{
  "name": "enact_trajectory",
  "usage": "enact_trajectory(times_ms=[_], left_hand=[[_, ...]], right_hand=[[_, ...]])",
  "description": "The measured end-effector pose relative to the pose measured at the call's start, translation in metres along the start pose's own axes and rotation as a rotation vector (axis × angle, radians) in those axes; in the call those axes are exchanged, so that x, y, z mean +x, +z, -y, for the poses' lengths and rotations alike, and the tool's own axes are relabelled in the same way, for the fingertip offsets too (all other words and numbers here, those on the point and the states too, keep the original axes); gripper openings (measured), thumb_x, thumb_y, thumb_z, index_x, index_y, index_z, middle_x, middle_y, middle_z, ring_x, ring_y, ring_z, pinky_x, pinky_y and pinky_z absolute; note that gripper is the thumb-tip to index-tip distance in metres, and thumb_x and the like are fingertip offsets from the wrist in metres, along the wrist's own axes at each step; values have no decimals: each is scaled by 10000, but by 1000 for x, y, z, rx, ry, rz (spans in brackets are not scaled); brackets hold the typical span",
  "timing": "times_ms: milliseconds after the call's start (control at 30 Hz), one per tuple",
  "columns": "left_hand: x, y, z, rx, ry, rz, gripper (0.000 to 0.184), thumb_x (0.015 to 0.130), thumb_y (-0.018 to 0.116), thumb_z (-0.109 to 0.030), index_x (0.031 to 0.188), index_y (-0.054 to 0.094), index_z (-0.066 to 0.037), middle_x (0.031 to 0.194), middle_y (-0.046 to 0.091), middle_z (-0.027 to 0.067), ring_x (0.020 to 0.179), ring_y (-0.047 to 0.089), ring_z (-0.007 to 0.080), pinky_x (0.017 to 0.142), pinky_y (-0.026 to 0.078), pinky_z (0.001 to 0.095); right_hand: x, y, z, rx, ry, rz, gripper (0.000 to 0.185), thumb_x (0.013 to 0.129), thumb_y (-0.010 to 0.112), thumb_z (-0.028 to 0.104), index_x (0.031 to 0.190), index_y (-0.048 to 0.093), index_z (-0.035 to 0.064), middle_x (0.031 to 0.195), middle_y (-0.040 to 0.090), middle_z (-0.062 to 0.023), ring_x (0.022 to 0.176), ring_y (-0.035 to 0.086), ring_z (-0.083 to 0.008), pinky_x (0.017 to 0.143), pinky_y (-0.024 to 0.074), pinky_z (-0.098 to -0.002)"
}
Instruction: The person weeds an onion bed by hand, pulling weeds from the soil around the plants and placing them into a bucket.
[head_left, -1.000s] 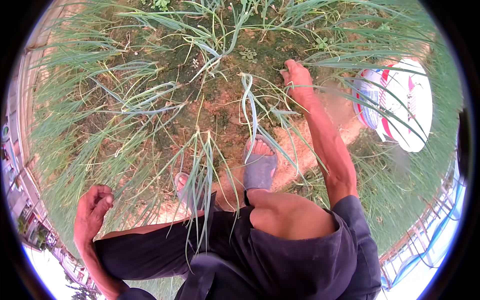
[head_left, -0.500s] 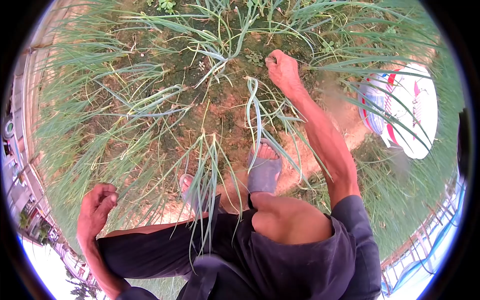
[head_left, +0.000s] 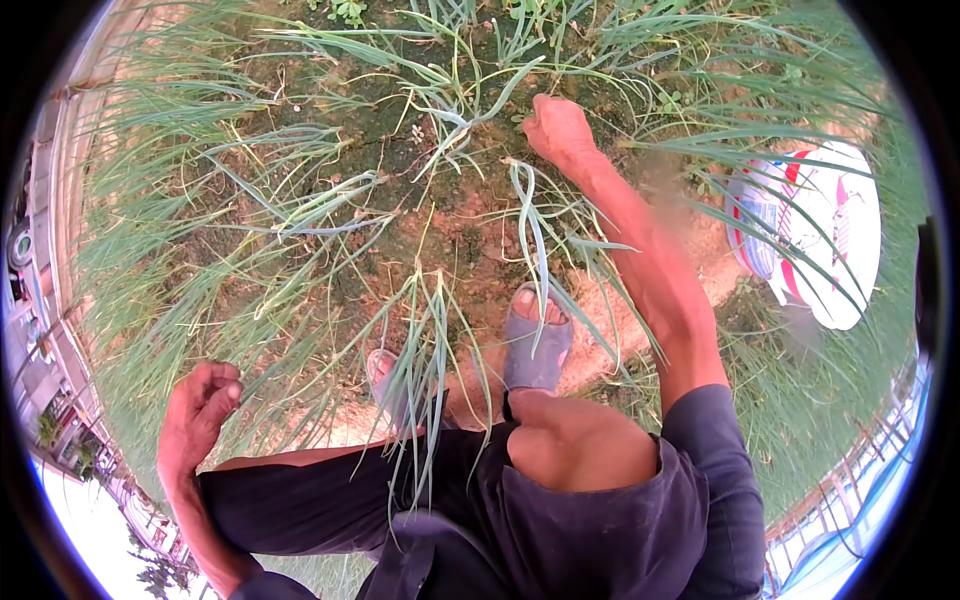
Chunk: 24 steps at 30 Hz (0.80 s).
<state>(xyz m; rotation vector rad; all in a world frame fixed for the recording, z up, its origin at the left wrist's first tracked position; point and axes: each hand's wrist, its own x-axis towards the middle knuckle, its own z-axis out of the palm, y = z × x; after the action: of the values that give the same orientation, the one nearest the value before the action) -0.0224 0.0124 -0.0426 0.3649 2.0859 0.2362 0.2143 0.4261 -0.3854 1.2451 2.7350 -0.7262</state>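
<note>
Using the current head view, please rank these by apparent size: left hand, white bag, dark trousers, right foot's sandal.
Largest to smallest:
1. Dark trousers
2. White bag
3. Left hand and right foot's sandal: too alike to rank.

the right hand point(head_left: 560, 132) has moved toward ten o'clock over the soil, and now largely covers the small low weed point(head_left: 518, 118). the blue-green leaf point(head_left: 510, 90) beside it, which pointed to one o'clock, now leans toward two. the white sack point(head_left: 835, 235) has shifted toward four o'clock in view.
</note>
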Motion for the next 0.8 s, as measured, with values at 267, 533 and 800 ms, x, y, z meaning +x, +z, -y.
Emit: enact_trajectory(times_ms=[267, 533, 800], left_hand=[[0, -4, -3, -4, -48, 39, 279, 930, 662, -184, 1075, 568, 35, 900, 612, 53, 810, 576, 133, 749, 499, 281], [1, -2, -4, -57, -11, -36, 265, 918, 682, -176, 1059, 596, 32, 849, 614, 44, 798, 578, 130, 720, 491, 278], [0, -5, 3, -35, -7, -35, 249, 919, 675, -165, 1056, 598, 28, 833, 617, 46, 785, 577, 131, 716, 486, 285]], right_hand=[[-20, -7, -9, 370, 128, -126, 298, 805, 613, 233, 1000, 650, 11, 897, 669, -269, 881, 656, -410, 812, 516, -454], [-5, 8, 16, 165, 36, -80, 358, 862, 664, 164, 1094, 485, -40, 943, 626, -296, 927, 642, -450, 825, 533, -495], [21, 48, -14, -263, -179, 0, 210, 899, 528, 112, 1020, 494, -56, 884, 638, -299, 809, 675, -452, 714, 570, -495]])
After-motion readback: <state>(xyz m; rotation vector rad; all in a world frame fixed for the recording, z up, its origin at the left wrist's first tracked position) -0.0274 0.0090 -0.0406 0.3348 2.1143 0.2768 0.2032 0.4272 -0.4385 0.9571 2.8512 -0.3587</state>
